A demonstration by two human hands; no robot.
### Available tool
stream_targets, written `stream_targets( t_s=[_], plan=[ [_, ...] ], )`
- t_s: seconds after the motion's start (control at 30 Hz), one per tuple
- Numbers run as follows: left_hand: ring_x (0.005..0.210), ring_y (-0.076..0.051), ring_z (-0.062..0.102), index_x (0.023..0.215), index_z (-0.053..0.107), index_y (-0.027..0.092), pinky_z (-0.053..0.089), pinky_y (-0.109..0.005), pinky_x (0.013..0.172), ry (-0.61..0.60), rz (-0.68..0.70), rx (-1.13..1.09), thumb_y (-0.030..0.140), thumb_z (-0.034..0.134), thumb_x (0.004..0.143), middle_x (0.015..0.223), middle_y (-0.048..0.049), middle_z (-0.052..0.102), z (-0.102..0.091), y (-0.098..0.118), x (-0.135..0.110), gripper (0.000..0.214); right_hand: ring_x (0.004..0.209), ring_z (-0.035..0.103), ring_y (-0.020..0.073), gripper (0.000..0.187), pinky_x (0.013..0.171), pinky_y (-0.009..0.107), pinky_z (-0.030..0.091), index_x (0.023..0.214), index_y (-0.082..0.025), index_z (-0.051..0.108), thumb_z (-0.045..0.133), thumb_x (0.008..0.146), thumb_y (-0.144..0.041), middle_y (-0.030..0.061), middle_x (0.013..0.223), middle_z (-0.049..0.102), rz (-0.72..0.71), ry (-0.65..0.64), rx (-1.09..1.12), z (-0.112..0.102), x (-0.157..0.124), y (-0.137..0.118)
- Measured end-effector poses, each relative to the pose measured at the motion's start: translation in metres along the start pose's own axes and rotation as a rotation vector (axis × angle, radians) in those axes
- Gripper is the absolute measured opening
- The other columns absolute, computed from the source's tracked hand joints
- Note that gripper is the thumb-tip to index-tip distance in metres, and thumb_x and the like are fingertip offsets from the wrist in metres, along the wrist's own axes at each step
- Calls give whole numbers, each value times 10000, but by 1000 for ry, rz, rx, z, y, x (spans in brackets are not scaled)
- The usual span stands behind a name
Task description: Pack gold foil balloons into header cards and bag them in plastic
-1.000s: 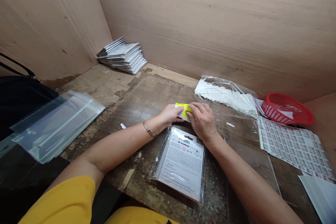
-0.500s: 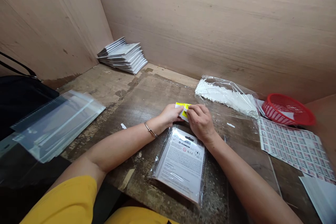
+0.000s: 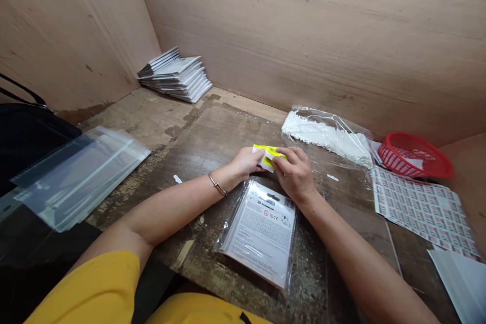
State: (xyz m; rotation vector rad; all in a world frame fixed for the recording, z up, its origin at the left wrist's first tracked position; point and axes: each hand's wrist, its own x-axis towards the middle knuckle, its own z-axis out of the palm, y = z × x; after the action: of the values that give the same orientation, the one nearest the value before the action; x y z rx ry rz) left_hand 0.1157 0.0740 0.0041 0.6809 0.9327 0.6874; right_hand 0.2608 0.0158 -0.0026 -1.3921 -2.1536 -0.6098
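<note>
My left hand (image 3: 246, 163) and my right hand (image 3: 295, 174) meet at the far end of a clear plastic packet with a white printed card inside (image 3: 261, 230), which lies flat on the worn table (image 3: 197, 131). Both hands pinch the yellow and white header strip (image 3: 267, 154) at the packet's top. My left wrist wears a thin metal bracelet. Fingers of both hands are curled on the strip.
A stack of clear zip bags (image 3: 79, 174) lies at the left over a black bag (image 3: 30, 131). White packets (image 3: 176, 76) are piled in the far corner. At the right are a plastic bag of white pieces (image 3: 328, 134), a red basket (image 3: 415, 154) and a sticker sheet (image 3: 421, 210).
The hands stay on the yellow strip; my right fingers have shifted slightly along it. The camera view has tilted a little.
</note>
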Motion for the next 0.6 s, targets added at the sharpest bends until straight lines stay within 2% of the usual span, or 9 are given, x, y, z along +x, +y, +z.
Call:
stream_targets(
  t_s=[0.07, 0.13, 0.23, 0.3, 0.33, 0.4, 0.43, 0.53, 0.6],
  plan=[
    [601, -102, 618, 900, 661, 79, 545, -250, 662, 3, 3, 9, 87, 543, 911, 772, -63, 682, 2, 0, 0, 119, 955, 577, 227, 199, 870, 375, 506, 788, -210, 673, 530, 903, -134, 75, 984, 704, -41, -10, 19, -7, 2, -9],
    [608, -98, 616, 906, 654, 78, 539, -242, 658, 12, -7, 23, 88, 527, 920, 786, -68, 681, 2, 2, 2, 128, 954, 584, 227, 172, 880, 385, 503, 808, -219, 659, 538, 900, -138, 75, 984, 689, -7, -7, 77, -24, 4, -20],
    [643, -106, 623, 910, 653, 74, 537, -253, 694, 15, -45, 76, 135, 569, 914, 813, -87, 679, -6, 6, 0, 105, 970, 587, 240, 83, 857, 398, 498, 853, -225, 637, 576, 890, -182, 83, 993, 657, 203, 48, 200, -68, 2, -33],
    [741, -126, 639, 962, 662, 84, 537, -280, 771, 26, 61, 239, 201, 629, 888, 888, -102, 677, -20, 8, -13, 143, 962, 591, 238, 39, 850, 400, 483, 874, -233, 623, 590, 885, -215, 68, 982, 642, 397, 47, 257, -102, -3, -35],
    [820, -143, 641, 1017, 661, 98, 532, -301, 818, 43, 192, 376, 230, 654, 870, 953, -108, 673, -28, 8, -25, 198, 920, 596, 230, 26, 825, 393, 479, 875, -236, 617, 593, 883, -232, 55, 954, 637, 500, 41, 277, -116, -7, -35],
    [982, -187, 616, 1141, 633, 144, 514, -353, 896, 119, 575, 695, 236, 686, 831, 1088, -105, 648, -46, 5, -58, 327, 820, 595, 213, 32, 752, 374, 467, 863, -237, 606, 592, 877, -262, 33, 877, 625, 629, -36, 292, -136, -18, -35],
    [1036, -206, 598, 1171, 621, 156, 504, -379, 921, 76, 774, 869, 224, 668, 839, 1129, -106, 641, -54, 2, -78, 342, 790, 589, 208, 44, 724, 364, 460, 855, -234, 603, 588, 873, -272, 27, 850, 620, 641, -109, 303, -141, -24, -36],
    [1026, -212, 605, 1115, 647, 164, 504, -384, 921, -320, 1283, 1328, 169, 573, 896, 1058, -82, 688, -71, -21, -133, 231, 805, 574, 212, 79, 706, 347, 448, 815, -221, 598, 559, 869, -265, 37, 829, 615, 536, -370, 369, -139, -39, -44],
    [1020, -218, 618, 1129, 643, 119, 509, -372, 915, -496, 1413, 1526, 124, 518, 917, 1086, -96, 699, -77, -40, -155, 246, 816, 568, 211, 106, 707, 339, 445, 791, -215, 594, 542, 872, -258, 49, 838, 617, 497, -470, 432, -130, -42, -50]
  ],
)
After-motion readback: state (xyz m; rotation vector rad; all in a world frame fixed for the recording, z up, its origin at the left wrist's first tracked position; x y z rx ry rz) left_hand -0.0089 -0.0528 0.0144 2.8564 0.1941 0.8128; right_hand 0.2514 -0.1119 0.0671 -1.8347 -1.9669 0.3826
